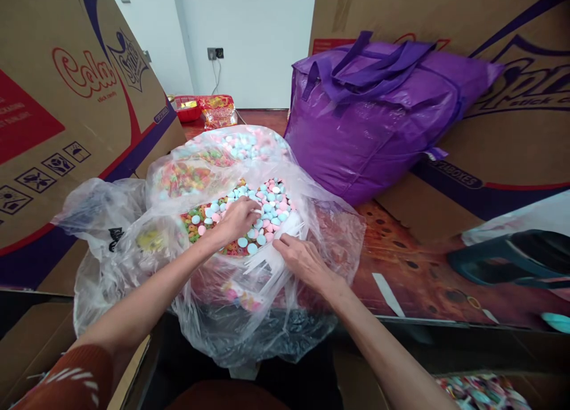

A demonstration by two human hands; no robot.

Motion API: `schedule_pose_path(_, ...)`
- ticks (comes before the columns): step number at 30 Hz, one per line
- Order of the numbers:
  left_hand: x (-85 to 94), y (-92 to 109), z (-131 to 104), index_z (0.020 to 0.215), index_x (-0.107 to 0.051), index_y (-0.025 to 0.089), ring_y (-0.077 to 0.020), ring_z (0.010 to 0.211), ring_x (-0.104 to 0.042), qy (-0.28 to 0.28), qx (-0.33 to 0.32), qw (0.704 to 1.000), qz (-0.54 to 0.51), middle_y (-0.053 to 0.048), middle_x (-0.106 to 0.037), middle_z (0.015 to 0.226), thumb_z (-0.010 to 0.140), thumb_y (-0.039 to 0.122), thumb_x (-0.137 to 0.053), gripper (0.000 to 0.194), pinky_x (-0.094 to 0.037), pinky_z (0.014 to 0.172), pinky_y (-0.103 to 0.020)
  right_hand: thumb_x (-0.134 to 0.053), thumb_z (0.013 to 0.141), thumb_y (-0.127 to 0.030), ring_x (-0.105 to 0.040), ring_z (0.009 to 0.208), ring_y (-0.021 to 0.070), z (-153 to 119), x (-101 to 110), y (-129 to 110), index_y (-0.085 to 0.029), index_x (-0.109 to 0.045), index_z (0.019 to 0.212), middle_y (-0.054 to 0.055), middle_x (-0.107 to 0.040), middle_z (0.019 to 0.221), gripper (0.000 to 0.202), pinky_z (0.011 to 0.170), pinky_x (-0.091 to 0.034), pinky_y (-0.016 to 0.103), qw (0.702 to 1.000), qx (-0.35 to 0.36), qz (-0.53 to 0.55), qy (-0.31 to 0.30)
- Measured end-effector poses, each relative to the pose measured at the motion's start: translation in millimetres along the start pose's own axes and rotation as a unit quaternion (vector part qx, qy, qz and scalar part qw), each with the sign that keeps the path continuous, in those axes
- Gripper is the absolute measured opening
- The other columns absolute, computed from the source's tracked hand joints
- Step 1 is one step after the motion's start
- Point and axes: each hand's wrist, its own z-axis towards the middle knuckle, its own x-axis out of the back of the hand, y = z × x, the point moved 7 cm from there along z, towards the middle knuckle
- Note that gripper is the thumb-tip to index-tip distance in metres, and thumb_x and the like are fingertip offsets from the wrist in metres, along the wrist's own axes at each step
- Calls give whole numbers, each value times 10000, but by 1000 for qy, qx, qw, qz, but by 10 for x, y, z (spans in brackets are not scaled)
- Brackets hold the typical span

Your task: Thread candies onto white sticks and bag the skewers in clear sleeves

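A large clear plastic bag lies open on the table, filled with pink and blue round candies and multicoloured rings. My left hand is over the candies, its fingers bent together; what they hold, if anything, is too small to name. Several white strips lie at the bag's right side. My right hand is on these strips, fingers closed, pinching at their upper end.
Large cardboard boxes stand left and right. A stuffed purple bag leans on the right box. Behind are a red basket and a red packet. A dark bottle lies at the right.
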Motion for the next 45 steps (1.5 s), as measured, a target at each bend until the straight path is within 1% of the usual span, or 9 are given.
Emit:
schedule_pose_path(9, -263, -59, 110, 1040, -601, 160, -236, 900, -569, -39, -24, 998, 41, -102, -589, 1009, 841, 133, -484, 232, -484, 801, -367, -461, 927, -19, -584, 716, 156, -18, -33, 27, -180, -635, 1076, 82, -645, 979, 280, 592, -355, 268, 988, 112, -53, 88)
schedule_pose_path(15, -96, -63, -95, 1176, -604, 135, -211, 918, -576, 15, 26, 998, -59, -104, -561, 1073, 852, 179, -515, 339, -484, 837, -360, -441, 918, -88, -571, 590, 137, -180, 84, 91, -170, -678, 931, 14, -635, 678, 251, 588, -394, 251, 958, 74, 155, 228)
schedule_pose_path(18, -94, -121, -262, 1122, -635, 142, -176, 804, -595, 13, 96, 966, -238, -64, -607, 938, 855, 272, -570, 303, -484, 724, -307, -474, 934, -175, -666, 695, 146, -281, 80, 111, -180, -682, 941, 24, -710, 805, 209, 678, -494, 252, 881, -13, 377, 285)
schedule_pose_path(21, -186, -151, -473, 1147, -622, 134, -156, 749, -630, 7, 156, 888, -433, -43, -657, 863, 837, 366, -638, 388, -480, 680, -269, -515, 946, -293, -722, 781, 171, -276, -88, 6, -190, -678, 984, 49, -743, 939, 197, 759, -571, 302, 747, -92, 603, 263)
schedule_pose_path(23, -222, -168, -596, 1102, -652, 132, -153, 750, -645, 33, 181, 850, -494, -45, -684, 868, 790, 400, -704, 415, -488, 688, -263, -594, 908, -367, -714, 692, 168, -257, -203, -97, -189, -652, 930, 37, -732, 838, 188, 703, -586, 301, 666, -145, 686, 255)
schedule_pose_path(26, -262, -180, -718, 1046, -701, 136, -161, 748, -650, 64, 199, 826, -524, -42, -699, 815, 737, 435, -762, 434, -488, 663, -253, -678, 837, -391, -577, 459, 108, -238, -298, -254, -210, -568, 872, -49, -622, 640, 214, 479, -492, 221, 614, -188, 724, 253)
schedule_pose_path(33, -329, -227, -874, 1071, -746, 170, -154, 802, -642, 105, 211, 784, -574, -48, -744, 937, 673, 430, -836, 484, -488, 724, -254, -500, 951, -366, -465, 507, 107, -228, -268, -474, -177, -672, 1211, -50, -500, 594, 364, 478, -381, 214, 739, -166, 615, 220)
schedule_pose_path(40, -334, -279, -998, 1027, -738, 154, -134, 761, -639, 146, 238, 744, -608, -33, -737, 875, 633, 356, -877, 464, -498, 742, -258, -476, 957, -353, -454, 512, 121, -219, -220, -525, -172, -710, 1236, -32, -494, 583, 406, 503, -385, 237, 776, -157, 574, 209)
schedule_pose_path(45, -250, -263, -1070, 1031, -724, 162, -161, 805, -655, 180, 234, 762, -577, -40, -735, 904, 684, 351, -833, 410, -509, 762, -277, -462, 952, -329, -447, 510, 120, -254, -136, -621, -170, -735, 1187, -26, -515, 585, 394, 510, -391, 234, 803, -145, 541, 203)
